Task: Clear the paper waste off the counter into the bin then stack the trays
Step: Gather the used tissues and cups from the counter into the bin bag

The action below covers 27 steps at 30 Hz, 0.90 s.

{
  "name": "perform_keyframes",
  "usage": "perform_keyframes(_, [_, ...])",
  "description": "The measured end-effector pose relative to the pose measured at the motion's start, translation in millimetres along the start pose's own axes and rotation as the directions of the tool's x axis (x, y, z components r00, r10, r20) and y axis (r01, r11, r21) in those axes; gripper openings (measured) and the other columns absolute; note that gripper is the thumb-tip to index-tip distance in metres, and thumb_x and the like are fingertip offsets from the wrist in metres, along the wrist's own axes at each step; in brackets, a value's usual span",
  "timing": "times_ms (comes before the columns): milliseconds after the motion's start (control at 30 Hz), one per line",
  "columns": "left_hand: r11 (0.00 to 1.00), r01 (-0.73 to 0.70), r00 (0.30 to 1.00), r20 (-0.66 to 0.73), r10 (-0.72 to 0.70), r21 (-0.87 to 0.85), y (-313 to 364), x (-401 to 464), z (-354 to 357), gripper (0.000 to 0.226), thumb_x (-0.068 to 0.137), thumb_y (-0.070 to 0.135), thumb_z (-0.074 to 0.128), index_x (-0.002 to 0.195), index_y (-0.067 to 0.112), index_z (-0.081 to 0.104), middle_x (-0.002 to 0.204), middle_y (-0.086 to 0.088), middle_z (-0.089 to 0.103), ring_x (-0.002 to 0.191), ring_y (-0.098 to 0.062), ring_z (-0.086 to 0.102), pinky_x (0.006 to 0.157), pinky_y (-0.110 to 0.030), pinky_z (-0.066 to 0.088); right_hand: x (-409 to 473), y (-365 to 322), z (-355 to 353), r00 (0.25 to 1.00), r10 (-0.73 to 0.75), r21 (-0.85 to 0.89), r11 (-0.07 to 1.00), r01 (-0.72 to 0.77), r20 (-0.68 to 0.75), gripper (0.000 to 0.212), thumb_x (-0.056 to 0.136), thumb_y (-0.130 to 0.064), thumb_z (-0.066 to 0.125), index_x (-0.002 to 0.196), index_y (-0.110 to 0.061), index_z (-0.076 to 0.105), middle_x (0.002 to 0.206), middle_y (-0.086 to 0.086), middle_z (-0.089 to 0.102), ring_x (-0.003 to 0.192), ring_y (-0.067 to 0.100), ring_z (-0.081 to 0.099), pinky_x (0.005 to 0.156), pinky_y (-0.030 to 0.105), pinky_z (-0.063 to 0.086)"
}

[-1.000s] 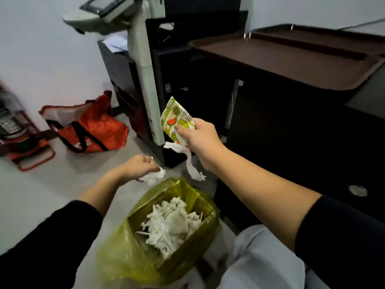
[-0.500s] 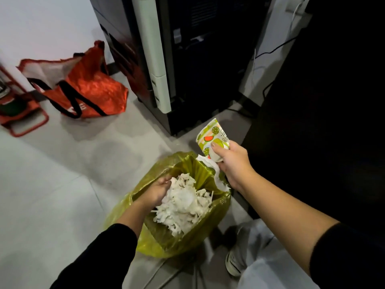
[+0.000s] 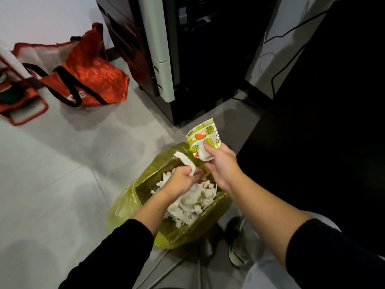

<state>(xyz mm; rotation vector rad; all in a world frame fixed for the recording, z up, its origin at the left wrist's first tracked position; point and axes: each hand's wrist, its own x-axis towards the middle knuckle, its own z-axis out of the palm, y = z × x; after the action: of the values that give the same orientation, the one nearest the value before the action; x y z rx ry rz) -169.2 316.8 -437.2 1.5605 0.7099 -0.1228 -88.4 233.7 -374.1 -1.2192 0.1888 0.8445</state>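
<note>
Right hand (image 3: 221, 163) grips paper cup (image 3: 203, 140); left hand (image 3: 183, 180) clutches white tissue (image 3: 185, 161) above bin (image 3: 145, 205).

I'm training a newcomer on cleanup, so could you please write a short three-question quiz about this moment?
1. True or false: the right hand holds a fruit-print paper cup.
2. What does the left hand grip? A) spoon B) white tissue C) lid
3. What colour is the liner of the bin?

Key: 1 true; 2 B; 3 yellow-green.
</note>
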Motion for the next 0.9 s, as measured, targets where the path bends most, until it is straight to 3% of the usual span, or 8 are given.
perform_keyframes(67, [0.997,0.066,0.994,-0.095,-0.061,0.048,-9.7,1.0,-12.8,0.020,0.091,-0.003,0.054,0.107,-0.013,0.059,0.088,-0.012,0.065,0.068,-0.004,0.063,0.062,-0.013,0.047,3.2,-1.6,-5.6,0.999,-0.026,-0.116,0.993,0.023,-0.027,0.010,0.089,-0.014,0.061,0.099,-0.015,0.061,0.097,0.005,0.069,0.082,0.017,0.065,0.074,0.030,0.053])
perform_keyframes(167, [0.943,0.154,0.968,-0.236,-0.085,0.293,-26.4,1.9,-30.8,0.028,0.089,0.010,0.061,0.114,-0.003,0.057,0.112,-0.014,0.062,0.093,-0.020,0.057,0.073,-0.022,0.040,11.1,-0.3,-20.1,0.990,-0.067,-0.349,0.937,0.020,-0.123,0.007,0.086,-0.018,0.065,0.092,-0.019,0.062,0.099,0.010,0.070,0.086,0.025,0.067,0.076,0.040,0.053])
perform_keyframes(333, [0.888,0.186,0.971,-0.214,-0.102,0.420,-48.6,1.2,-49.4,0.046,0.083,0.006,0.063,0.128,0.007,0.052,0.115,-0.008,0.061,0.112,-0.029,0.057,0.079,-0.025,0.040,17.9,15.5,-39.1,0.962,-0.076,-0.658,0.743,-0.120,-0.261,0.022,0.082,-0.028,0.068,0.097,-0.015,0.058,0.095,0.010,0.068,0.086,0.027,0.066,0.081,0.047,0.056])
perform_keyframes(400, [0.855,0.215,0.969,-0.209,-0.129,0.472,-56.2,3.3,-54.9,0.049,0.083,0.003,0.059,0.131,0.007,0.050,0.126,-0.010,0.059,0.118,-0.028,0.054,0.088,-0.029,0.044,16.7,20.2,-40.7,0.961,-0.035,-0.697,0.696,-0.173,-0.273,0.035,0.084,-0.030,0.066,0.112,-0.011,0.055,0.101,0.010,0.066,0.088,0.029,0.066,0.079,0.048,0.056])
perform_keyframes(467, [0.828,0.248,0.963,-0.223,-0.152,0.502,-59.9,1.8,-58.6,0.049,0.085,0.003,0.058,0.133,0.006,0.050,0.134,-0.011,0.053,0.124,-0.027,0.050,0.096,-0.030,0.041,13.9,23.6,-39.0,0.967,0.086,-0.621,0.752,-0.221,-0.240,0.046,0.089,-0.029,0.061,0.128,-0.010,0.047,0.117,0.007,0.060,0.095,0.030,0.065,0.081,0.045,0.056])
perform_keyframes(567, [0.853,0.238,0.963,-0.227,-0.145,0.465,-61.2,-3.3,-61.2,0.042,0.088,0.007,0.055,0.130,0.007,0.053,0.133,-0.009,0.055,0.119,-0.026,0.054,0.087,-0.024,0.042,4.8,26.8,-34.0,0.946,0.264,-0.600,0.732,-0.322,-0.187,0.059,0.094,-0.027,0.054,0.143,-0.010,0.026,0.136,0.011,0.045,0.105,0.028,0.056,0.084,0.039,0.056])
perform_keyframes(700, [0.867,0.203,0.962,-0.256,-0.091,0.456,-45.9,-13.4,-64.7,0.039,0.090,0.008,0.053,0.129,0.007,0.053,0.134,-0.008,0.053,0.121,-0.025,0.051,0.094,-0.024,0.039,-4.1,16.0,-31.6,0.987,0.112,-0.800,0.579,-0.157,-0.112,0.049,0.095,-0.021,0.052,0.140,-0.010,0.035,0.131,0.014,0.050,0.111,0.028,0.054,0.090,0.037,0.051])
perform_keyframes(900, [0.909,0.009,0.956,-0.271,0.115,0.417,13.1,-32.5,-50.6,0.034,0.091,0.006,0.054,0.126,0.006,0.054,0.130,-0.009,0.055,0.123,-0.022,0.049,0.094,-0.020,0.035,-38.1,-35.6,-20.7,0.979,-0.072,-0.927,0.314,0.204,0.191,0.041,0.094,-0.022,0.053,0.133,-0.011,0.047,0.135,0.010,0.051,0.123,0.025,0.049,0.102,0.033,0.040])
